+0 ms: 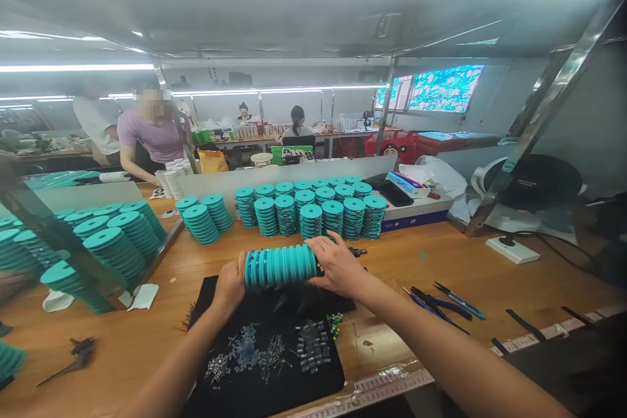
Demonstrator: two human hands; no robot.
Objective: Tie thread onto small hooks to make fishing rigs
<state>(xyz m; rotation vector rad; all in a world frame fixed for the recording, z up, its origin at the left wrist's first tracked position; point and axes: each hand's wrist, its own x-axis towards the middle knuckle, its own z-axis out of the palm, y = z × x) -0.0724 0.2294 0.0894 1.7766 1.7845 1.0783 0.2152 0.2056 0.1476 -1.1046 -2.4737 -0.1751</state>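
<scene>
A stack of teal spools [281, 265] lies on its side between my two hands, above a black mat [264, 398]. My left hand [231, 284] is closed on the stack's left end. At the right end, my right hand [337, 264] wraps its fingers round the stack. A dark tool tip [360, 252] shows behind my right hand; what it belongs to is hidden. Small clear pieces [245, 347], metal pins [271, 356] and dark cylinders [313, 347] lie on the mat, with green and yellow beads [335, 324] at its right edge.
Upright stacks of teal spools [311, 222] stand behind my hands, with more stacks [105, 248] at the left past a metal post. Pliers [441, 304], tweezers [459, 300] and a power strip [513, 250] lie at the right. A person [154, 127] works across the table.
</scene>
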